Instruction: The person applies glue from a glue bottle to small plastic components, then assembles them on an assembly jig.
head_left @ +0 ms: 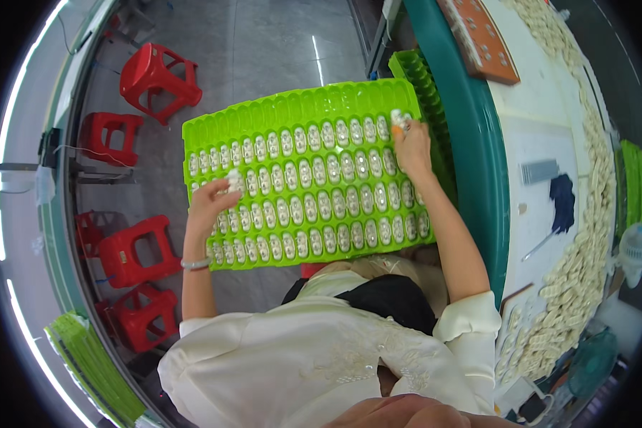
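Lime-green pocket tray [264, 108], unfilled far row [328, 102]: right hand [411, 135] nearer it than left hand [221, 194].
Tray rows run left–right; pockets' long axes near–far. Right hand, by far right corner, fingers closed on white bumpy piece [397, 116]; left hand, over left edge, half-curled, pinching second white piece [233, 177], blurred. Unfilled row just beyond right hand.

Tray [299, 109] between stools [141, 70] and table [513, 114]

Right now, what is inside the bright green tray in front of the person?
In the green tray, four rows hold white pieces; the farthest row shows green slots. The left hand and right hand cover a few places, whose contents cannot be seen.
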### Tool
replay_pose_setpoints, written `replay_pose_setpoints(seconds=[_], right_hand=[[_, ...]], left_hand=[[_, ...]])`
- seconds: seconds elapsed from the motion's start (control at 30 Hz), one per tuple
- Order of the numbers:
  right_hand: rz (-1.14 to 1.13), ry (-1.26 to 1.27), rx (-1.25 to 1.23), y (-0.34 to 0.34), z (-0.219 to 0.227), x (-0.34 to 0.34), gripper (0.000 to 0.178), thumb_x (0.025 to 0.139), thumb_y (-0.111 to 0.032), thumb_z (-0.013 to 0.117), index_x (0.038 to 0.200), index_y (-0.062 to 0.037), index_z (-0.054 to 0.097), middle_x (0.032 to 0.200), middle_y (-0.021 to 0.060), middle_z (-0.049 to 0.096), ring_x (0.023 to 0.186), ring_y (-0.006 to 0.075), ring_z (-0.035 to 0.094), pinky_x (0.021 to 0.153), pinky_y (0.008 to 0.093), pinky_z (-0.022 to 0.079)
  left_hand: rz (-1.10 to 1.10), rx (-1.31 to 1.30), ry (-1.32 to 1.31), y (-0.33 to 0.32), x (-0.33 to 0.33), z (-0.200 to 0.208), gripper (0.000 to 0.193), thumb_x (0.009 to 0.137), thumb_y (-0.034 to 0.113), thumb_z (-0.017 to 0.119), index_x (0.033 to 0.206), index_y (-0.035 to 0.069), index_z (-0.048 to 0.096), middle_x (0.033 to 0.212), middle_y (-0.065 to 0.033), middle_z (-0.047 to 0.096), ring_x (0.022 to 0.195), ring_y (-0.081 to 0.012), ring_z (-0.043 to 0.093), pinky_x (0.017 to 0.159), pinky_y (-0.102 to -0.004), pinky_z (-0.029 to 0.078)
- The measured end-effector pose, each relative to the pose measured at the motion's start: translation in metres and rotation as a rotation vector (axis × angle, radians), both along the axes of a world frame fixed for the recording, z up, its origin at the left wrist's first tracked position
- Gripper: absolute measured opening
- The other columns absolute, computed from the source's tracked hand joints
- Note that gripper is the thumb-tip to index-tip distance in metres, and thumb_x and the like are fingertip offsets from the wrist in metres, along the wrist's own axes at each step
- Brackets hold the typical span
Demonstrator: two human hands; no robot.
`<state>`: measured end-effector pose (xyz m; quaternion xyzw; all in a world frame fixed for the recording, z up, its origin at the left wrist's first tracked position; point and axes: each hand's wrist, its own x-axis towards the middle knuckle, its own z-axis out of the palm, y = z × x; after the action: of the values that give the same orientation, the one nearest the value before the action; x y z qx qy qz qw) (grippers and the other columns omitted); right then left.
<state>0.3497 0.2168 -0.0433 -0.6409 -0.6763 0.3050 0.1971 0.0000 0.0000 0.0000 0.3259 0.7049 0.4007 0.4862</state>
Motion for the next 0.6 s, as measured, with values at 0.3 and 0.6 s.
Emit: replay_pose_setpoints(seconds=[0.3,0.6], right_hand=[[0.047,-0.566,0.308,0.105,-0.028,-0.003,0.034,0.074,-0.028,0.073,0.083,0.0015,0.060,0.088,0.0220,0.060,0.077,0.0416,0.060,0.068,0.0480,0.048],[-0.095,-0.316,0.200,0.072,-0.024,0.003,0.036,0.081,-0.028,0.068,0.102,0.0006,0.060,0.085,0.0132,0.060,0.078,0.0276,0.059,0.068,0.0410,0.047]], left_hand=[[0.346,0.026,0.340,0.010,-0.079,-0.022,0.030,0.075,0.015,0.073,0.095,-0.006,0.066,0.078,-0.0034,0.066,0.069,-0.0066,0.059,0.061,-0.0217,0.046],[0.382,-0.117,0.966,0.076,-0.127,-0.039,0.036,0.067,0.033,0.075,0.090,0.005,0.070,0.083,-0.0124,0.068,0.076,-0.0287,0.065,0.070,-0.0374,0.050]])
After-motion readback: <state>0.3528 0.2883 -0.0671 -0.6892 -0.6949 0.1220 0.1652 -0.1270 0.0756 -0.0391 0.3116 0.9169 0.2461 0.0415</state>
